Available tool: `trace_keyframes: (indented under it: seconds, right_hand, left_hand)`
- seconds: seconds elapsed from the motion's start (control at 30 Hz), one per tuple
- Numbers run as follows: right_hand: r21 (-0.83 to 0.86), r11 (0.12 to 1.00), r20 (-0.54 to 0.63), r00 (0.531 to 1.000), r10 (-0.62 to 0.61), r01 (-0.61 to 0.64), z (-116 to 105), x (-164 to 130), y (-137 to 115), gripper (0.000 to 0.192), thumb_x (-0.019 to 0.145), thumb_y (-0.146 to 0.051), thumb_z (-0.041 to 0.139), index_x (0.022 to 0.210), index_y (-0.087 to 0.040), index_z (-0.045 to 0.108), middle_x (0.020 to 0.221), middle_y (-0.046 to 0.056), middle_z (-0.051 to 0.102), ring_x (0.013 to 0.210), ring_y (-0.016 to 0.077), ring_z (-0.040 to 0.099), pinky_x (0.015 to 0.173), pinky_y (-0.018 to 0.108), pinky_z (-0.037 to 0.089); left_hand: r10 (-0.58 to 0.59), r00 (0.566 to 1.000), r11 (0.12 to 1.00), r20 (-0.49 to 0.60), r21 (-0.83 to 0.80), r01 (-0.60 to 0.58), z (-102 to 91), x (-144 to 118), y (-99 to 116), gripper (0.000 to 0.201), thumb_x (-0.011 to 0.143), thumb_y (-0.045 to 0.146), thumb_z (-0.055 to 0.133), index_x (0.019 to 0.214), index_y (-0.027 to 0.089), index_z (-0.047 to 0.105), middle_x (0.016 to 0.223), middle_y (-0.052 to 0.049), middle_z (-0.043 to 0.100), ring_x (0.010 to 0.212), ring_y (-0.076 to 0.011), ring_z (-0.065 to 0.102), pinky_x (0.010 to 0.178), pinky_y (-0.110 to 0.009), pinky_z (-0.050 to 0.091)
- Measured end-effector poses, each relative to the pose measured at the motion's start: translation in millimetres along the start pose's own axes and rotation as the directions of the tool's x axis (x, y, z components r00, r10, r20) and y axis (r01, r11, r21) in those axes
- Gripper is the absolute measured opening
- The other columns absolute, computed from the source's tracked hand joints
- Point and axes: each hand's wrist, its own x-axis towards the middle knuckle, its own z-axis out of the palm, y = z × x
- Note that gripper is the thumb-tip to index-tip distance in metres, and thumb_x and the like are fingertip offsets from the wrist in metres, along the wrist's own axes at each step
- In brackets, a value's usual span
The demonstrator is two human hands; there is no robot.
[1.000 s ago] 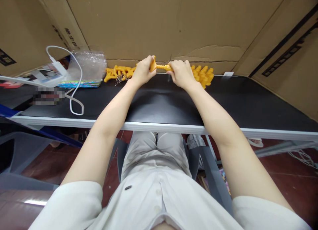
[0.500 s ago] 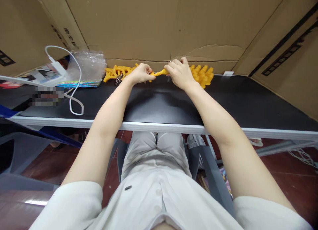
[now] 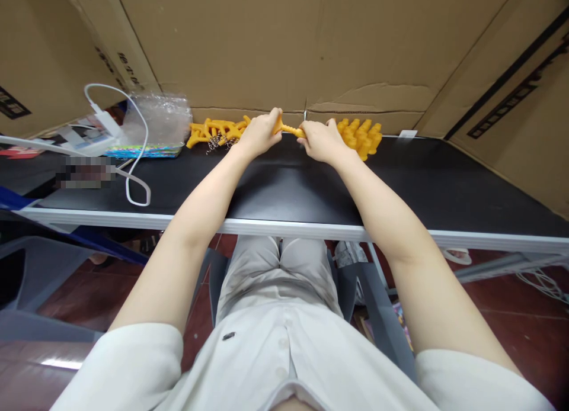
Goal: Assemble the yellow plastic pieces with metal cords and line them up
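A yellow plastic piece with a ridged shaft [image 3: 292, 129] spans the gap between my hands above the back of the table. My left hand [image 3: 263, 132] is closed round its wider left end, which is mostly hidden by the fingers. The fingers of my right hand [image 3: 323, 142] wrap the ridged right end. Left of my left hand lies a row of yellow forked plastic pieces [image 3: 211, 128], with small dark metal springs [image 3: 215, 142] in front of them. Beside my right hand stands a cluster of yellow ridged pieces [image 3: 362, 137].
Cardboard walls [image 3: 249, 44] close off the back and sides of the black table [image 3: 293, 189]. At the left lie a clear plastic bag [image 3: 155, 121], a colourful packet [image 3: 146, 150], a white charger [image 3: 108, 124] and its looping cable [image 3: 144, 138]. A small white tag [image 3: 408, 134] is at the back right.
My left hand has turned and moved slightly right, its fingers now wrapped more fully round the piece's left end. My right hand has lowered its raised fingers into a closer grip. More springs show.
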Motion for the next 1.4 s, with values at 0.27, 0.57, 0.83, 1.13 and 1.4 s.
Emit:
trace_keyframes:
  seconds: [0.27, 0.57, 0.83, 1.13, 1.4]
  right_hand:
    - [-0.091, 0.994, -0.071, 0.996, 0.049, -0.055, -20, -8, -11, 0.036, 0.107, -0.017, 0.047, 0.134, -0.013, 0.07, 0.138, 0.02, 0.075, 0.132, 0.0385, 0.066, 0.118, 0.058, 0.037]
    - [-0.173, 0.984, -0.105, 0.993, -0.06, 0.041, -14, -6, -9, 0.045, 0.117, -0.023, 0.028, 0.135, -0.02, 0.069, 0.133, 0.015, 0.074, 0.137, 0.0319, 0.057, 0.124, 0.057, 0.032]
    - [-0.168, 0.984, -0.108, 0.991, -0.083, 0.064, -11, -3, -10, 0.05, 0.11, -0.007, 0.023, 0.142, -0.008, 0.062, 0.144, 0.023, 0.067, 0.142, 0.0348, 0.055, 0.12, 0.055, 0.035]
    - [-0.054, 0.998, -0.016, 1.0, -0.012, 0.012, -2, -1, -8, 0.051, 0.111, -0.018, 0.027, 0.144, -0.006, 0.063, 0.142, 0.027, 0.067, 0.14, 0.0411, 0.057, 0.118, 0.064, 0.033]
    - [-0.057, 0.997, -0.072, 0.996, -0.047, 0.043, -8, -1, -7, 0.045, 0.114, -0.021, 0.031, 0.143, -0.01, 0.063, 0.141, 0.023, 0.068, 0.14, 0.0388, 0.059, 0.118, 0.062, 0.036]
  left_hand:
    - [-0.042, 0.999, 0.997, -0.016, -0.063, 0.041, -0.3, 3, -2, 0.05, 0.092, 0.021, 0.069, 0.142, 0.02, 0.063, 0.113, -0.011, 0.079, 0.12, -0.033, 0.074, 0.112, -0.044, 0.054]
    - [-0.298, 0.922, 0.903, 0.246, -0.24, 0.356, -24.0, -2, 15, 0.033, 0.084, 0.015, 0.082, 0.113, 0.018, 0.066, 0.093, -0.005, 0.07, 0.107, -0.0306, 0.077, 0.103, -0.046, 0.061]
    - [-0.306, 0.902, 0.882, 0.306, -0.265, 0.389, -30.2, -9, 25, 0.03, 0.09, 0.022, 0.078, 0.117, 0.02, 0.064, 0.083, -0.001, 0.069, 0.093, -0.025, 0.079, 0.095, -0.04, 0.063]
    - [-0.096, 0.995, 0.993, 0.02, -0.063, 0.097, -3.4, -2, 5, 0.052, 0.087, 0.015, 0.066, 0.139, 0.019, 0.066, 0.105, -0.012, 0.077, 0.121, -0.034, 0.075, 0.112, -0.045, 0.057]
    - [-0.136, 0.984, 0.983, 0.111, -0.109, 0.148, -2.5, 0, 5, 0.046, 0.084, 0.02, 0.073, 0.13, 0.019, 0.07, 0.11, -0.013, 0.077, 0.119, -0.0355, 0.072, 0.112, -0.048, 0.057]
